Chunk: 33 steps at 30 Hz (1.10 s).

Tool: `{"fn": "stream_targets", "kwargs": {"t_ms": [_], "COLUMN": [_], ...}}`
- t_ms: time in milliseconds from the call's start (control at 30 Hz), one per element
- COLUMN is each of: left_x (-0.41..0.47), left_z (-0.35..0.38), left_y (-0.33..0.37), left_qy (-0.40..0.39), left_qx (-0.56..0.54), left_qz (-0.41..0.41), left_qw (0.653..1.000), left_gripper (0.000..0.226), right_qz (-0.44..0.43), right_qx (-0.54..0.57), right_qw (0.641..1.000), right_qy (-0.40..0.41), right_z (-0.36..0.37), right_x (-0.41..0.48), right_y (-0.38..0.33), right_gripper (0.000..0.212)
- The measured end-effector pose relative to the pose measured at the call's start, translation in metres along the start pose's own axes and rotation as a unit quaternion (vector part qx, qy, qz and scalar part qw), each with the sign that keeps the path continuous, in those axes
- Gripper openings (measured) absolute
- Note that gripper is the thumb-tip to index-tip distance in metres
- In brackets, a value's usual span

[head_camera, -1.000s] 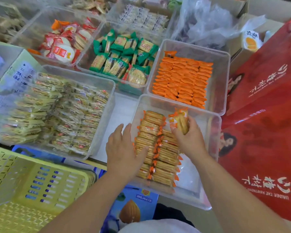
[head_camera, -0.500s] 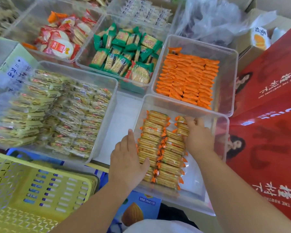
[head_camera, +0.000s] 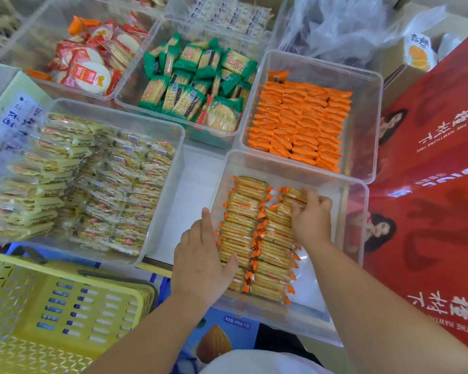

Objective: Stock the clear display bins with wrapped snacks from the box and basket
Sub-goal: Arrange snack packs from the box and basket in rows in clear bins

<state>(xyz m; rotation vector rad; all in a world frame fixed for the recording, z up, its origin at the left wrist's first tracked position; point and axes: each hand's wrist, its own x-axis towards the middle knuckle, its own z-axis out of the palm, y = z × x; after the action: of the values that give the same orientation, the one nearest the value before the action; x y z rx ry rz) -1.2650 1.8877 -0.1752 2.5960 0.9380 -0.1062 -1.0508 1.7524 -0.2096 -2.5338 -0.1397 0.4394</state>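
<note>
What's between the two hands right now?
Head view: rows of orange-ended cracker packs, in the near clear bin, lie between left hand and right hand.

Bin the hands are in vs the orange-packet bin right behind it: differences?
1. The near bin holds clear-wrapped yellow crackers. The far bin holds solid orange packets.
2. The near bin has two rows. The far bin has more, packed tighter.
3. The left hand and right hand are on the near bin's rows. Nothing touches the far bin.

Both are clear, open-topped plastic bins.
</note>
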Motion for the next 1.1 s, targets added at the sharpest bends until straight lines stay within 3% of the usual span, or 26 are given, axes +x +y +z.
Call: {"fn": "stream_targets", "kwargs": {"t_ms": [267, 367, 567, 667, 800, 1100], "left_x": [-0.001, -0.001, -0.001, -0.002, -0.002, -0.002], "left_z": [-0.001, 0.000, 0.003, 0.003, 0.003, 0.003], "left_y": [0.001, -0.001, -0.002, -0.002, -0.002, 0.000], "left_qy": [0.003, 0.002, 0.002, 0.004, 0.007, 0.006], "left_qx": [-0.007, -0.006, -0.012, -0.013, -0.015, 0.015], "left_qz": [0.002, 0.007, 0.014, 0.017, 0.021, 0.028], "left_qw": [1.000, 1.000, 1.000, 1.000, 1.000, 0.999], "left_gripper": [0.111, 0.111, 0.112, 0.112, 0.111, 0.112], "right_qz": [0.111, 0.134, 0.198, 0.262, 0.231, 0.149], "right_qx": [0.102, 0.162, 0.194, 0.164, 0.103, 0.039], "right_qw": [0.984, 0.974, 0.955, 0.944, 0.962, 0.983], "right_qy": [0.092, 0.085, 0.107, 0.114, 0.104, 0.104], "right_z": [0.010, 0.018, 0.031, 0.029, 0.036, 0.055], "right_x": [0.007, 0.002, 0.011, 0.022, 0.022, 0.007], "right_y": [0.001, -0.003, -0.013, -0.017, -0.016, -0.031], "right_gripper": [0.066, 0.082, 0.064, 0.071, 0.078, 0.072]}}
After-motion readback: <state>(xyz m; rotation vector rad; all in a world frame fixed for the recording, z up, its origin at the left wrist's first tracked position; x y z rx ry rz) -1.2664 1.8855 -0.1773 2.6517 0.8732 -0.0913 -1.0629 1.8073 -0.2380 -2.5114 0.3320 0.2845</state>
